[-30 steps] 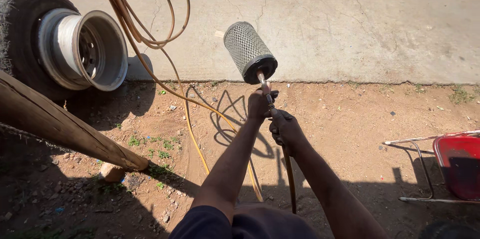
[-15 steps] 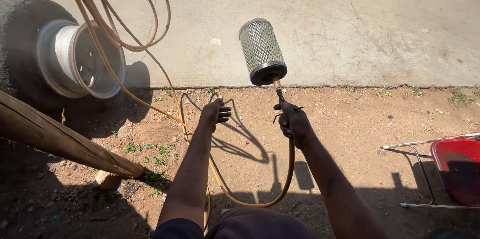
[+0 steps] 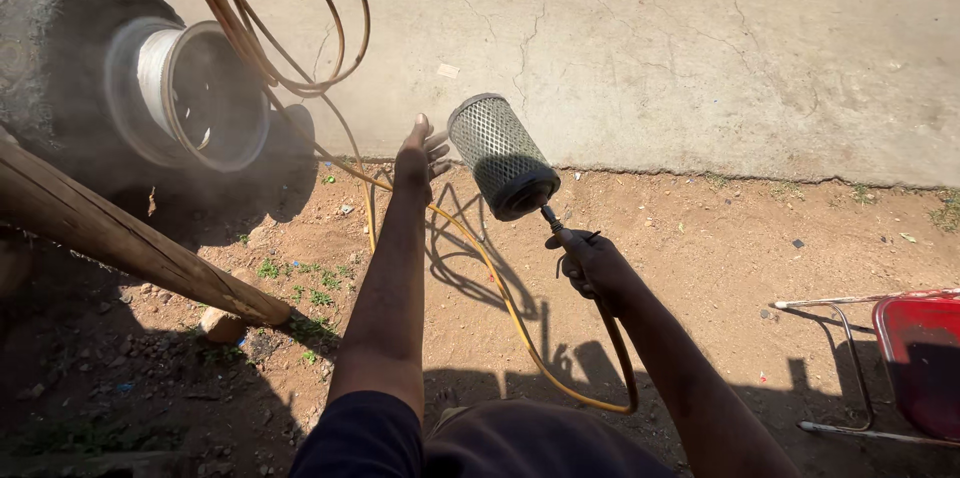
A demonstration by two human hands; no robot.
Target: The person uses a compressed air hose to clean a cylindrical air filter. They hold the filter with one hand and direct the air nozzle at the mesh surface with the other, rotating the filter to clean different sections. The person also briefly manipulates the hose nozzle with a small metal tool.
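The right hand (image 3: 592, 264) grips a black air nozzle (image 3: 553, 225) on a yellow hose (image 3: 510, 313), its tip in a cylindrical metal-mesh filter (image 3: 500, 155). The left hand (image 3: 420, 153) is open beside the filter's mesh wall.

Plenty of open dirt ground (image 3: 700, 238) out front and to the right, up to the concrete slab (image 3: 700, 58). Left side's crowded: tyre with its rim (image 3: 190, 98), a wooden pole (image 3: 130, 243) slanting across, hoses (image 3: 300, 68) looping down the middle. A red chair (image 3: 915, 363) blocks the far right edge.
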